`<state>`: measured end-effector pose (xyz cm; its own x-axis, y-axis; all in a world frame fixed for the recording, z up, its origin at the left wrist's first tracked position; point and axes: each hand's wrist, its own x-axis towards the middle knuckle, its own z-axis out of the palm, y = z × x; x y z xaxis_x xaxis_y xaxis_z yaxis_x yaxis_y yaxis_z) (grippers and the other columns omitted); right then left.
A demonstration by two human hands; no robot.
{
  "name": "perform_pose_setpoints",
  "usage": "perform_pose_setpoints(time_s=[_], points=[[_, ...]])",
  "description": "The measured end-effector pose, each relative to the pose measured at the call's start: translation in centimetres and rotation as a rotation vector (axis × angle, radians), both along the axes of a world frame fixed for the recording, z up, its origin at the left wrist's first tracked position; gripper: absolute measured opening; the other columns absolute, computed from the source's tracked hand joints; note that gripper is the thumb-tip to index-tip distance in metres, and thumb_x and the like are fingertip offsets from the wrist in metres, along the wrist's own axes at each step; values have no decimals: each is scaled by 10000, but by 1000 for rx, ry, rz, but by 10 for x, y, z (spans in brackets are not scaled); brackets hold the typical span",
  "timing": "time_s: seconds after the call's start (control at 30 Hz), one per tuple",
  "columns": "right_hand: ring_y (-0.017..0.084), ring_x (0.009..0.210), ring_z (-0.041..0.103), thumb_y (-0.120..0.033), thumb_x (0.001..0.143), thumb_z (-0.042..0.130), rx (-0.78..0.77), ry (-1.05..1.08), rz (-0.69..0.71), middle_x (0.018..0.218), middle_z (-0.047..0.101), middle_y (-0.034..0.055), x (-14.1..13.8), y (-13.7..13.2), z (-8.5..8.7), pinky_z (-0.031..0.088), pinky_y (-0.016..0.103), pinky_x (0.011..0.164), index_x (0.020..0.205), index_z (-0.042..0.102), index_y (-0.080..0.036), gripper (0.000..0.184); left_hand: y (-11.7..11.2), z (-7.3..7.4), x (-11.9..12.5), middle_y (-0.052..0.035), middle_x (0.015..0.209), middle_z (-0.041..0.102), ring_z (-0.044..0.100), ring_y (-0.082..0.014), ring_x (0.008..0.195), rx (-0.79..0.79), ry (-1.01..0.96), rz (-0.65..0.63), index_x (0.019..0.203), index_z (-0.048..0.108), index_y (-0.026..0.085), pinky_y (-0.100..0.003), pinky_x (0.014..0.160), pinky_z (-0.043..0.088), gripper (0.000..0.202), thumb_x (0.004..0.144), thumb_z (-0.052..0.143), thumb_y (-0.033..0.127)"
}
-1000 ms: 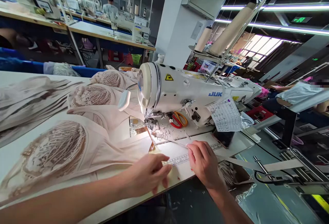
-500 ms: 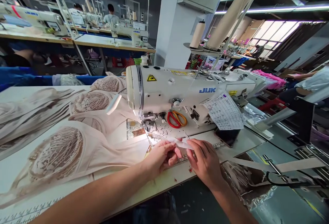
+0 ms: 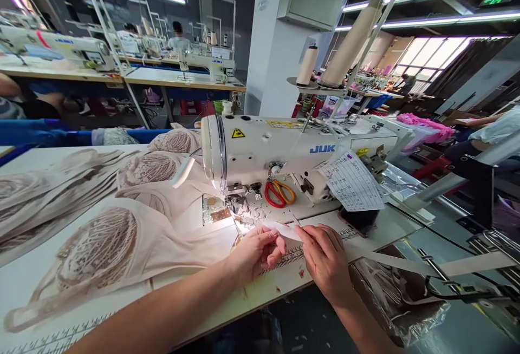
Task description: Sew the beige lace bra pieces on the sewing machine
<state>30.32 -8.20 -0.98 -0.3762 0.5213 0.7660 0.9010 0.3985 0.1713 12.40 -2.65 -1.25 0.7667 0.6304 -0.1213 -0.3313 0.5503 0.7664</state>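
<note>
My left hand (image 3: 260, 250) is closed, pinching one end of a short stretch of pale tape (image 3: 283, 229) in front of the sewing machine (image 3: 260, 145). My right hand (image 3: 327, 256) is closed on the same tape, a little to the right. A thin pointed tip (image 3: 296, 220) rises beside the right fingers; what it belongs to is hidden. More pale band (image 3: 394, 260) runs from near the right hand to a metal guide (image 3: 441, 271). Left of my hands lies a beige bra (image 3: 97, 251) with a lace cup, its wing reaching the lit needle area.
Red-and-orange-handled snips (image 3: 280, 194) rest against the machine bed. A written paper sheet (image 3: 353, 181) hangs over a dark phone-like object (image 3: 359, 221). More beige bras (image 3: 148, 170) lie at left; thread cones (image 3: 351, 45) stand behind. Another person's arm (image 3: 489, 121) shows at far right.
My hands have drawn slightly apart, and more of the tape shows between them. The view has tilted up a little, so the machine and bras sit lower.
</note>
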Motion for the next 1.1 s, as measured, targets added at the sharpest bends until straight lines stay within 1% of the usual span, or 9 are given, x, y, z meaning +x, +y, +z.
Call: perform_pose_setpoints(time_s=[0.27,0.37,0.43,0.5,0.57,0.67,0.77,0.9,1.1], points=[[202,892,583,-23,909,462,17,7,3,942,656,76,1,3,-1,484,390,880,1243,592,-188,394,0,2,5,44,404,430,285,-46,354,7,49,25,654,579,120,-200,394,137,365,792,593,458],[231,920,584,-51,901,464,-17,-2,-36,975,660,90,3,3,-2,486,425,869,1261,584,-190,404,-16,11,-2,12,576,575,422,-72,386,79,237,-2,907,582,133,-194,392,240,324,827,537,443],[262,958,572,-62,886,477,-42,0,-58,1034,655,110,1,1,-1,476,464,875,1256,579,-179,401,-30,23,-20,-32,732,647,547,-114,492,337,382,-79,1085,561,151,-227,453,380,329,872,478,388],[264,972,571,-65,882,486,-73,32,-10,1058,650,116,-9,-4,1,471,462,878,1236,578,-175,382,-41,38,-49,-85,868,680,626,-161,710,864,522,-62,1056,627,157,-288,649,504,269,884,470,292],[230,938,583,-80,900,491,-138,78,112,1024,656,97,-28,-9,4,476,410,863,1197,586,-177,326,-44,51,-83,-119,1032,681,629,-219,938,1327,651,12,1038,667,165,-369,883,510,245,868,501,226],[190,877,582,-127,931,490,-287,114,320,980,662,65,-68,-15,8,471,346,835,1119,604,-176,225,-31,58,-130,-158,1300,605,513,-292,1250,1661,929,6,1231,591,129,-467,1092,402,427,807,561,171],[199,879,569,-172,928,510,-340,90,401,1007,660,66,-112,-14,6,460,344,807,1094,607,-165,192,-12,51,-157,-164,1442,503,402,-332,1373,1779,1099,-82,1322,515,106,-540,1158,300,597,733,591,161],[191,718,514,-66,879,505,-226,-35,324,810,612,45,-151,-4,-3,401,333,650,978,617,-142,168,3,39,-164,-151,1404,544,485,-300,1298,1838,1042,-127,1309,513,110,-443,1072,418,580,735,568,171],[173,609,414,15,876,384,-144,-177,330,669,489,18,-139,13,-3,305,324,597,722,523,-182,286,2,30,-156,-179,1298,586,591,-276,940,1884,1152,-72,1042,628,117,-408,805,517,338,712,584,178]])
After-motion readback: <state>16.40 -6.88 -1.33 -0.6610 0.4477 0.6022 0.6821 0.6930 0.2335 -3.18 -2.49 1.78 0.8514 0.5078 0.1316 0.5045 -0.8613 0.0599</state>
